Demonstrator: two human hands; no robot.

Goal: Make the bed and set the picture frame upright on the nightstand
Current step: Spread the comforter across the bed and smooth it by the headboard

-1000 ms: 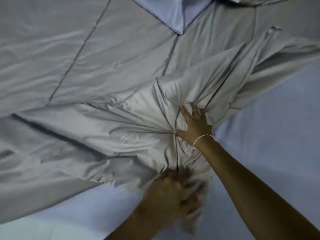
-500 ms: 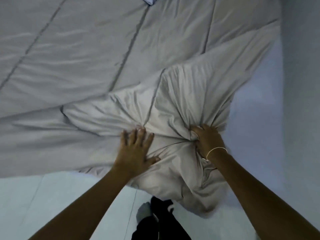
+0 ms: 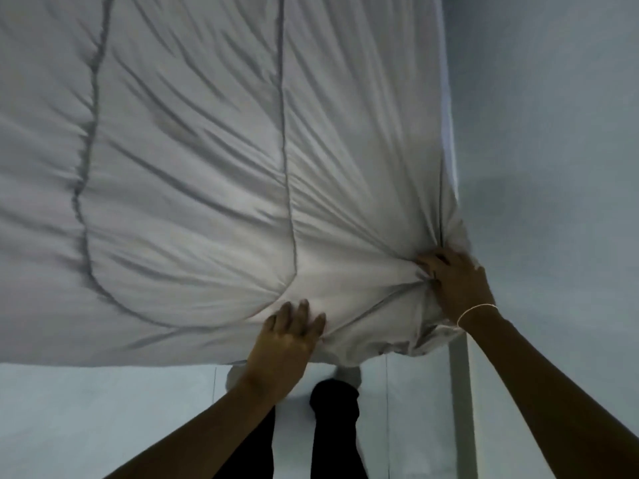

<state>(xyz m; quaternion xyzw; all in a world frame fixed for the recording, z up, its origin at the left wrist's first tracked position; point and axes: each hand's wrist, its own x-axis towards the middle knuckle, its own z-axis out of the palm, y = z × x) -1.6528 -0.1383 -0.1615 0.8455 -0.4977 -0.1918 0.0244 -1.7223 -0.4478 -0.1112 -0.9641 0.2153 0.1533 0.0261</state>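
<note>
While one pale grey quilted comforter [image 3: 207, 150] fills nearly the whole view, two bare hands are at work on its near edge, and that is the count: one cover, two hands. It lies spread across the bed, its near hem running straight along the bottom above the pale tiled floor [image 3: 103, 409], its right side lying along the pale blue wall [image 3: 553, 133]. The fabric looks soft, smooth and faintly shiny, padded, with fine creases fanning out from the near right corner like spokes. Three darker stitched seams can be counted: one wavy line on the left that curves round toward the near edge, one running straight down the middle, and a short one close to the right edge, ending at the bunched corner.

Right hand [image 3: 453, 281] now: fingers curled in, clamped on a gathered fistful of the comforter at that near right corner, cloth puckered tight around the knuckles. One thin pale string bracelet [image 3: 477, 311] circles its wrist. Below the hand the corner hangs in a rumpled lump over the bed's edge.

Left hand [image 3: 287, 337]: it lies on the near edge just left of the corner, palm down, fingers stretched forward and close together on the fabric. Whether the thumb pinches the hem underneath cannot be told.

Between the forearms, two dark trouser legs [image 3: 332, 420] stand on the floor, which shows thin tile joints.
</note>
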